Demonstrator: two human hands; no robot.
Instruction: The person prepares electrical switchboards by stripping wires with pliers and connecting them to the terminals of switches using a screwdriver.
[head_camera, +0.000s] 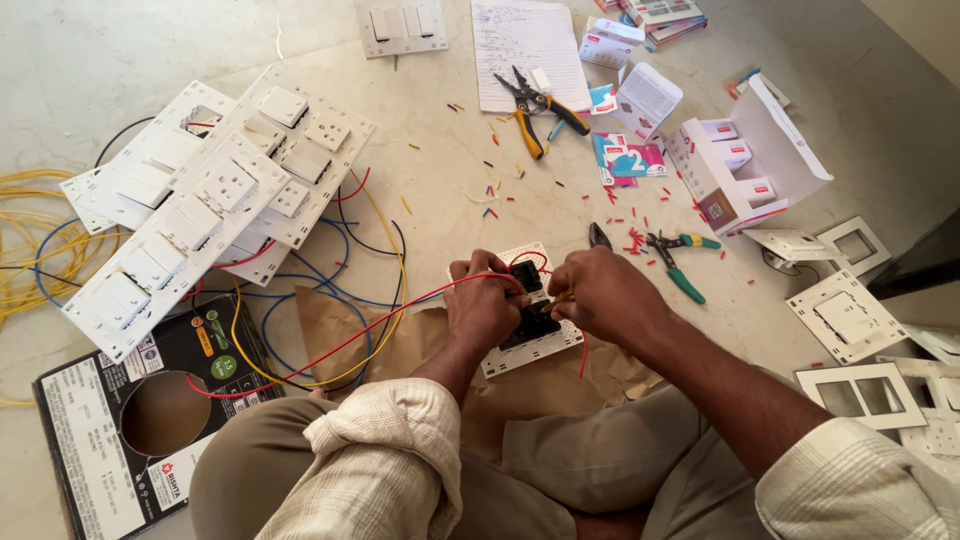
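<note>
The white switch plate (525, 335) lies at frame centre on brown paper (350, 330), long axis running upper left to lower right. The left hand (483, 305) is clamped on its left edge; the right hand (600, 295), equally near, pinches a yellow-handled tool (556, 299) over the black module (530, 300).

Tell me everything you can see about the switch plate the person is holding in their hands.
The switch plate is a white rectangular plastic panel, seen from its back, with black modules set in its middle. It lies tilted over brown paper on the floor. The left hand grips its left edge; the right hand works at the modules with a small yellow-handled tool. A red wire runs to it from the left. Its front is hidden.
</note>
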